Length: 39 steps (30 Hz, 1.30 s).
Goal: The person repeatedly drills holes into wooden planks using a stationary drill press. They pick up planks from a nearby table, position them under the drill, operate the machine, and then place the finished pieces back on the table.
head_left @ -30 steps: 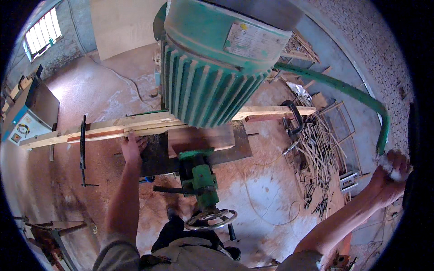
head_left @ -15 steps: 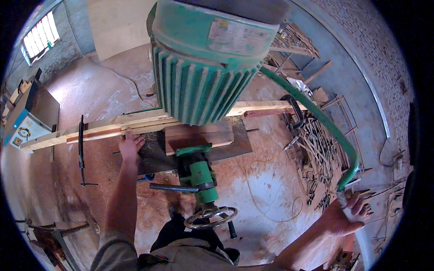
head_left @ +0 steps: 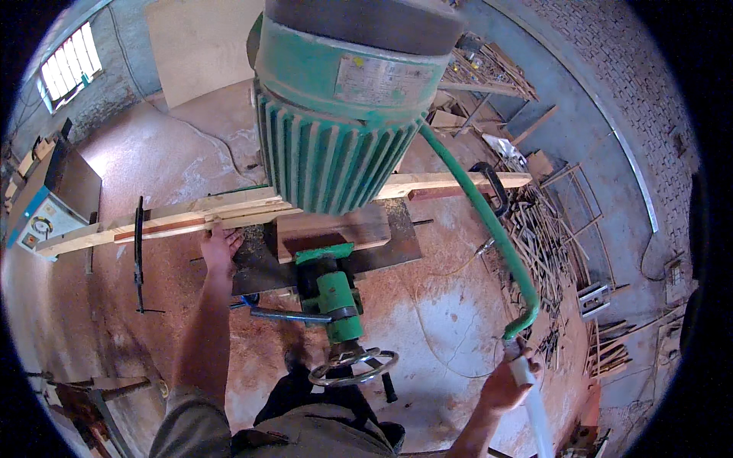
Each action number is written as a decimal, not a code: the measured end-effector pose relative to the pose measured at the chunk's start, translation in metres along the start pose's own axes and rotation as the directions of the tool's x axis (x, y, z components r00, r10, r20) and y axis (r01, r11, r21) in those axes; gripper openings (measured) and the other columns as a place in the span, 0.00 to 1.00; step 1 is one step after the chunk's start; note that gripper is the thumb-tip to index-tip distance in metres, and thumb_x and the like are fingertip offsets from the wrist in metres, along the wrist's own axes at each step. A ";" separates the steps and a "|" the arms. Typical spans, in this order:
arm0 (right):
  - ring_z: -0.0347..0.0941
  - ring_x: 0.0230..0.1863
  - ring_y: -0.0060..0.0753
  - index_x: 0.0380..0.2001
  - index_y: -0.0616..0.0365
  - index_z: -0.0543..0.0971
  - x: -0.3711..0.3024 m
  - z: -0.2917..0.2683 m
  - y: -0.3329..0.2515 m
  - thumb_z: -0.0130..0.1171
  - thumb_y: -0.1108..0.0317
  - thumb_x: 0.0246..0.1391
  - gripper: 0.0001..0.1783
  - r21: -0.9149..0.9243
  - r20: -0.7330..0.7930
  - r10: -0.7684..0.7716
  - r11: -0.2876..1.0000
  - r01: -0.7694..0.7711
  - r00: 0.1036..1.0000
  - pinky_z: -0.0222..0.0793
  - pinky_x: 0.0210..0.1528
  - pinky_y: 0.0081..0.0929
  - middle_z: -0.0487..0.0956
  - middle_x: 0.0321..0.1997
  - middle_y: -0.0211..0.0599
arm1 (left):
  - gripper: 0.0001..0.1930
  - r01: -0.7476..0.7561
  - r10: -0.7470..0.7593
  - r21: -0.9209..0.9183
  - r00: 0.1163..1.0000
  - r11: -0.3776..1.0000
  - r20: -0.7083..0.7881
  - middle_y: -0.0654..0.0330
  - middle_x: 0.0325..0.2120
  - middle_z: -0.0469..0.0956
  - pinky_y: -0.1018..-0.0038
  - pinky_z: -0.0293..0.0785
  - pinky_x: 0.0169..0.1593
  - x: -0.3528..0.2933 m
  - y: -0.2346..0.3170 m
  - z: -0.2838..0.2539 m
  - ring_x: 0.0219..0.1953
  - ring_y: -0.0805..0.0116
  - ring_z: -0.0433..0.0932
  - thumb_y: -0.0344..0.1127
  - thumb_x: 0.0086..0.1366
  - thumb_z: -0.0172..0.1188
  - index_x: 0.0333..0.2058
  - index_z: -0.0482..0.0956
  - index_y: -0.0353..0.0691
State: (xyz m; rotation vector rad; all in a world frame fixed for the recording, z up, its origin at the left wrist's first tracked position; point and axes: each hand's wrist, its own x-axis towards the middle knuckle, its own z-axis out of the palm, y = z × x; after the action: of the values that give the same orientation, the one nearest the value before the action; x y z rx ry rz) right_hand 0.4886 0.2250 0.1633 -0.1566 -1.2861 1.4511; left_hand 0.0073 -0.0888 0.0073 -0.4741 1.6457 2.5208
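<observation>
My right hand (head_left: 510,385) is wrapped round the pale sleeve at the end of a green bent lever (head_left: 498,233), which comes off the machine. My left hand (head_left: 221,246) rests against the near edge of a long light wooden beam (head_left: 183,212), its fingers somewhat spread. A darker reddish wood strip lies along that beam. Over the dark machine table (head_left: 401,252) stands a large green ribbed motor (head_left: 324,153), hiding the tool beneath it. A thick wooden block (head_left: 359,230) sits between the beam and a green screw clamp (head_left: 336,294) with a metal handwheel (head_left: 353,368).
Black clamps grip the beam at its left (head_left: 139,256) and right (head_left: 492,187). A grey cabinet with a dial (head_left: 69,187) stands at left. Piles of thin wood offcuts (head_left: 546,263) cover the floor at right. Sawdust and a thin cable lie on the floor.
My right hand has swung the lever leftward and closer to my body. The motor has shifted slightly left. My left hand stays at the same spot on the beam.
</observation>
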 end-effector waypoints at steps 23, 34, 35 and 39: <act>0.71 0.41 0.33 0.38 0.61 0.74 -0.025 0.315 0.163 0.47 0.60 0.62 0.14 -0.610 0.775 0.618 0.786 -0.101 0.133 0.65 0.46 0.32 0.75 0.39 0.41 | 0.16 -0.255 0.352 0.341 0.899 0.905 -0.261 0.56 0.36 0.75 0.70 0.80 0.32 -0.005 -0.002 0.008 0.33 0.66 0.77 0.39 0.65 0.54 0.46 0.69 0.34; 0.74 0.30 0.25 0.27 0.64 0.79 0.076 0.059 0.195 0.52 0.65 0.60 0.14 -0.587 0.106 0.721 0.601 -0.542 0.685 0.70 0.37 0.24 0.80 0.29 0.36 | 0.14 -0.279 0.349 0.377 0.928 0.883 -0.131 0.60 0.30 0.77 0.71 0.76 0.33 0.000 -0.010 0.020 0.30 0.68 0.78 0.37 0.62 0.57 0.40 0.75 0.32; 0.74 0.30 0.24 0.28 0.65 0.79 0.074 0.053 0.195 0.52 0.65 0.60 0.14 -0.585 0.082 0.713 0.600 -0.546 0.696 0.70 0.37 0.24 0.80 0.29 0.36 | 0.13 -0.299 0.354 0.450 0.934 0.841 -0.041 0.59 0.30 0.78 0.70 0.75 0.34 0.004 -0.017 0.022 0.30 0.68 0.78 0.37 0.61 0.57 0.39 0.76 0.32; 0.74 0.36 0.25 0.39 0.67 0.79 0.089 0.062 0.233 0.53 0.61 0.60 0.17 -0.543 0.050 0.710 0.609 -0.577 0.702 0.69 0.40 0.23 0.81 0.36 0.37 | 0.13 -0.459 0.344 0.679 0.887 0.573 0.309 0.55 0.29 0.81 0.67 0.73 0.38 -0.004 -0.027 0.066 0.31 0.62 0.79 0.39 0.58 0.58 0.34 0.81 0.33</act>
State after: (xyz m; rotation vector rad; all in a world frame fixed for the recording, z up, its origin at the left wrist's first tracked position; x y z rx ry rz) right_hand 0.2688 0.3103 0.0604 -0.8956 -1.9429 1.7509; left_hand 0.0044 -0.0173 0.0089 0.2039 2.7215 1.7302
